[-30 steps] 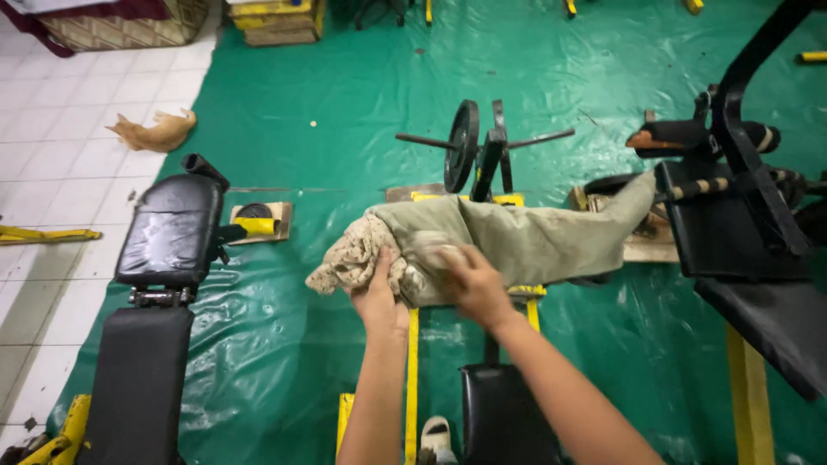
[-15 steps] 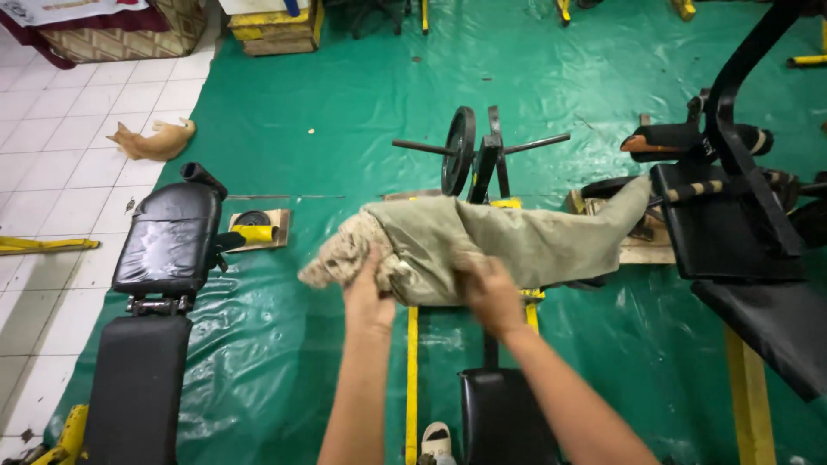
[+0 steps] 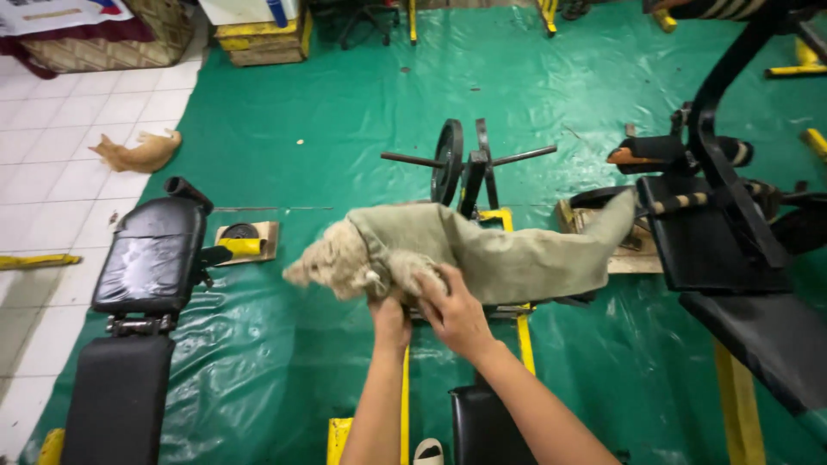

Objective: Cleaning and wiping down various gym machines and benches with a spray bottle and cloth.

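Olive-green long cloth (image 3: 508,258) over the black padded bench (image 3: 482,426), gripped by closed left hand (image 3: 390,320) and right hand (image 3: 454,312).

Both forearms are bare, without sleeves, watch or rings.

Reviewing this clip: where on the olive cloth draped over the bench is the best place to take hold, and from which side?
Best at the bunched near-left end of the olive cloth, approached from the near side, where the left hand and right hand already clutch it. The folds there look thick enough to pinch; the far end lies flat.
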